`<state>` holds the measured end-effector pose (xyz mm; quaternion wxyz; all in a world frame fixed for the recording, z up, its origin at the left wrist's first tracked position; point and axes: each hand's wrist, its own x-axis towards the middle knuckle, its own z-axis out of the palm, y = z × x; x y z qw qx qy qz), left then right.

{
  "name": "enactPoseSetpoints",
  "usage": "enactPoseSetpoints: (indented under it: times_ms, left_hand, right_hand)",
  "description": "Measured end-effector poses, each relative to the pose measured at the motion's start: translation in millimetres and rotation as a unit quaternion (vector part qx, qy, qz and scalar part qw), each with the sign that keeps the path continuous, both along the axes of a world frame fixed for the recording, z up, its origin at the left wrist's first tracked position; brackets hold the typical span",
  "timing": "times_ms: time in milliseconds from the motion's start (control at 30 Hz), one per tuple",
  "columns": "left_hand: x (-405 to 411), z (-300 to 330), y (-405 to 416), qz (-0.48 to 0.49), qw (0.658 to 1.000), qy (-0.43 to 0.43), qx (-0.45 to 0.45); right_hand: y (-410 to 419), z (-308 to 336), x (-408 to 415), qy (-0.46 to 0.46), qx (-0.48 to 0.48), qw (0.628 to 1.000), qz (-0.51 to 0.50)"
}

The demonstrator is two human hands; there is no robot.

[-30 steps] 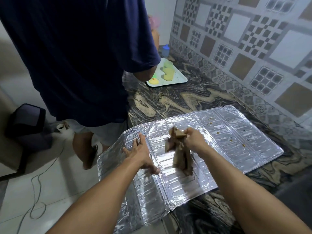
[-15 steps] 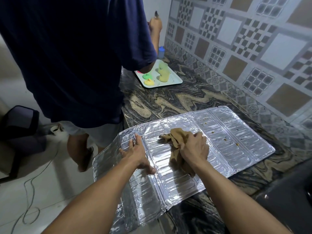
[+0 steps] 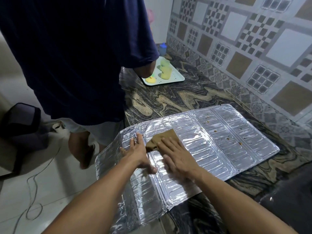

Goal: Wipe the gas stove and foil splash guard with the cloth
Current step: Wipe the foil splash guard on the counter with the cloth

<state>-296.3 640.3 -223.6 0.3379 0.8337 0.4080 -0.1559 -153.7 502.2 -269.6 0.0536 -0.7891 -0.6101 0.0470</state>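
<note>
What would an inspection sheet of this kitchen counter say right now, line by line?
Surface: marbled stone counter, foil overhanging its front edge.
Job's things: foil splash guard lying flat, brown specks on its right panels; brown cloth on it.
Clutter: white tray holding yellow cups.
Grippers: left hand flat on foil; right hand pressing the cloth.
Cables: cord on the floor.
Surroundings: patterned tile wall; another person standing at the counter.

Person in navy shirt, white tray of yellow cups, marbled counter, patterned tile wall
</note>
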Motion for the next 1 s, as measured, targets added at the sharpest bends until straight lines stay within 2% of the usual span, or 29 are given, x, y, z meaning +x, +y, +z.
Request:
enactPoseSetpoints:
  times_ms: [100, 167, 200, 267, 333, 433, 567, 767, 1000]
  left_hand:
    - [1, -4, 1, 0.003, 1.0, -0.013, -0.006]
    - [1, -5, 2, -0.001, 1.0, -0.018, -0.01]
    - [1, -5, 3, -0.002, 1.0, -0.021, -0.013]
    - [-1, -3, 3, 0.0, 1.0, -0.021, -0.016]
    - [-1, 1, 2, 0.001, 1.0, -0.012, -0.018]
    - [0, 6, -1, -0.005, 1.0, 0.013, -0.016]
    - [3, 8, -2, -0.001, 1.0, 0.029, -0.011]
    - [6, 15, -4, -0.007, 0.999, 0.048, -0.001]
    - [8, 12, -1, -0.006, 0.998, 0.052, 0.021]
  right_hand:
    - [2, 3, 32, 0.021, 0.031, 0.991, -0.128]
    - [7, 7, 50, 0.071, 0.02, 0.967, -0.243]
    - [11, 7, 53, 0.063, 0.02, 0.961, -0.269]
    - [23, 7, 43, 0.055, 0.055, 0.968, -0.239]
    - [36, 6, 19, 0.098, 0.086, 0.979, -0.158]
    - [51, 2, -10, 0.052, 0.029, 0.997, -0.057]
    - [67, 4, 0, 0.04, 0.004, 0.999, -0.008]
    - [90, -1, 19, 0.04, 0.003, 0.999, -0.005]
    - [88, -4, 76, 0.037, 0.02, 0.989, -0.142]
